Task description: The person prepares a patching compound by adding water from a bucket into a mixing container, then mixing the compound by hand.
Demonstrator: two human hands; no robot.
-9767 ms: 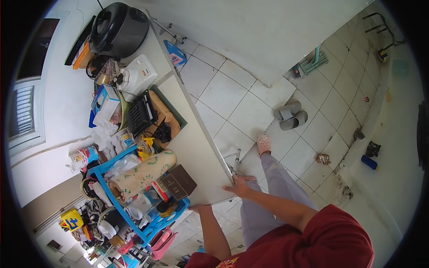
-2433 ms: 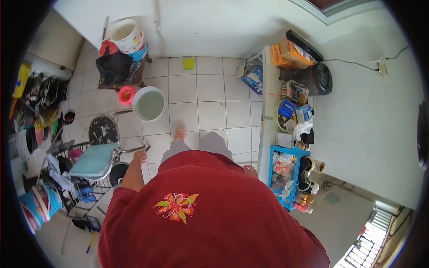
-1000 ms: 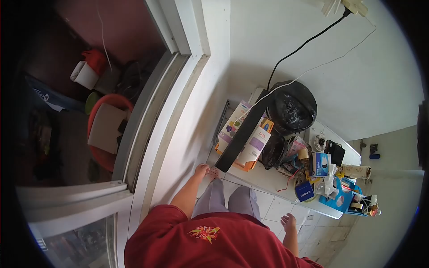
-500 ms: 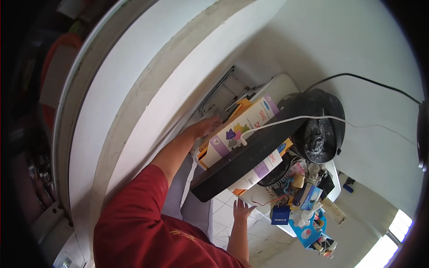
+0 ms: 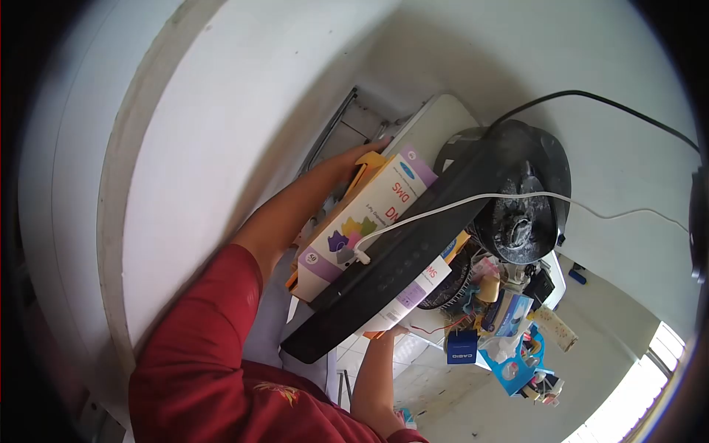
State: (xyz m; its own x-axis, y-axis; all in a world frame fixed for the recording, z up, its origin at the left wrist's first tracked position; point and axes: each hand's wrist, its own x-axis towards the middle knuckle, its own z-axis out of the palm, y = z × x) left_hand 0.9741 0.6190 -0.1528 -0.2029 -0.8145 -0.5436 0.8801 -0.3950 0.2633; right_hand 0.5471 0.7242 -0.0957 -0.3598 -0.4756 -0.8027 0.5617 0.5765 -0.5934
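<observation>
My left hand [image 5: 378, 145] reaches along the far side of a white and purple face mask box [image 5: 353, 221] marked DMS. Its fingers are mostly hidden behind an orange-yellow edge, close to the pale tabletop [image 5: 436, 125]. My right hand [image 5: 391, 333] is at the near lower end of a second mask box [image 5: 408, 297], right at its orange corner, and that box covers most of the fingers. I cannot tell how firmly either hand grips. A long black slab [image 5: 369, 284], like a monitor seen edge-on, lies across between the boxes, with a white cable [image 5: 458, 199] over it.
A dusty black object [image 5: 521, 221] stands by the wall with a black cable [image 5: 576, 93] above it. Alongside are a dark mesh basket [image 5: 452, 284], a blue Casio box [image 5: 462, 347] and a blue organizer [image 5: 509, 380] full of small things. A white wall [image 5: 199, 148] rises close on my left.
My left hand has moved forward along the mask box towards the tabletop. The right hand, spread and apart before, has come up against the second box's corner. The view has shifted.
</observation>
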